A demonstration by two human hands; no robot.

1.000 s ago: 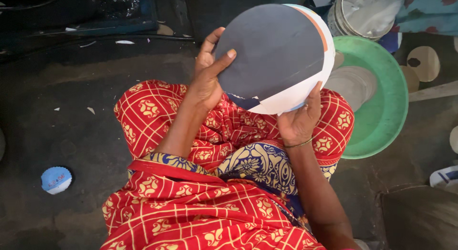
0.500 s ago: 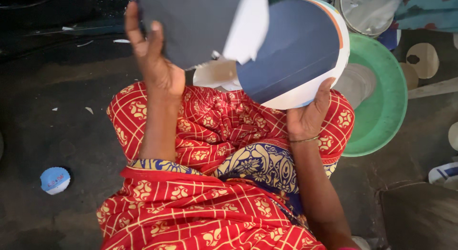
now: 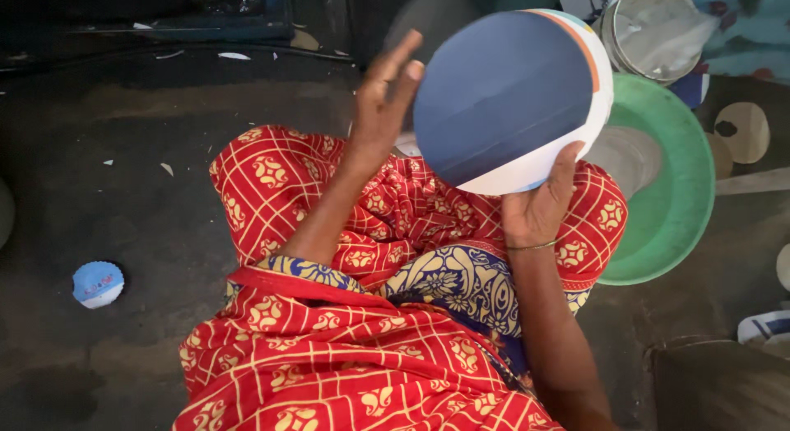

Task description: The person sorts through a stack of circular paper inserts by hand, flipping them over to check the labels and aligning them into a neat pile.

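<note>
Blue round paper disc (image 3: 510,97), white-edged, in right hand (image 3: 539,209).

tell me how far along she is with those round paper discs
Done: one small blue fluted paper cup lies on the floor, apart from her. In hand: the right hand holds a stack of round blue discs from below; the left hand is open beside it, holding nothing. Left: the stack in hand looks flat and unshaped. Green basin sits behind.
</note>
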